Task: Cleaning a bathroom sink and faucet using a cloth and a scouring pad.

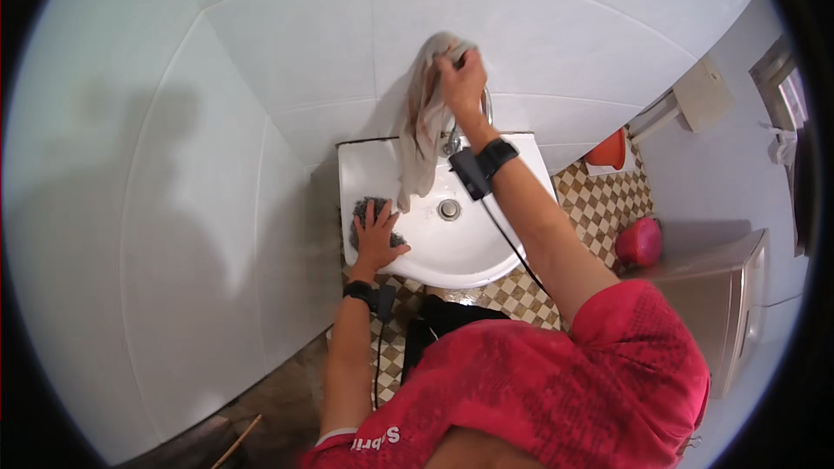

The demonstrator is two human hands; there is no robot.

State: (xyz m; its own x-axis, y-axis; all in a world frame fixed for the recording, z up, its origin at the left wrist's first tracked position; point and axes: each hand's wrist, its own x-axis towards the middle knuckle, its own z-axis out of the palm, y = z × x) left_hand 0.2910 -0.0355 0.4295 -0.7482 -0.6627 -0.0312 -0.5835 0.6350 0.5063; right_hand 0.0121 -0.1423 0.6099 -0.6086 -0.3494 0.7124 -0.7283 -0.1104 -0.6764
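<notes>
A white washbasin (479,254) with a metal drain (449,210) stands against the tiled wall. My left hand (376,238) lies with spread fingers on a dark grey scouring pad (369,212) at the basin's left side; whether the fingers grip it cannot be told. Above the back of the basin, my right hand (464,81) holds a greyish, stained cloth (422,137) bunched at its top. The cloth hangs down past the left of the metal faucet (451,142), its lower end over the bowl. My right wrist and the cloth partly hide the faucet.
White tiled walls (313,45) rise behind and to the left. On the checkered floor (589,208) at the right are an orange-red basin (607,151) and a pink-red container (638,241). A beige metallic appliance (707,299) stands at my right. Cables run from both wrist devices.
</notes>
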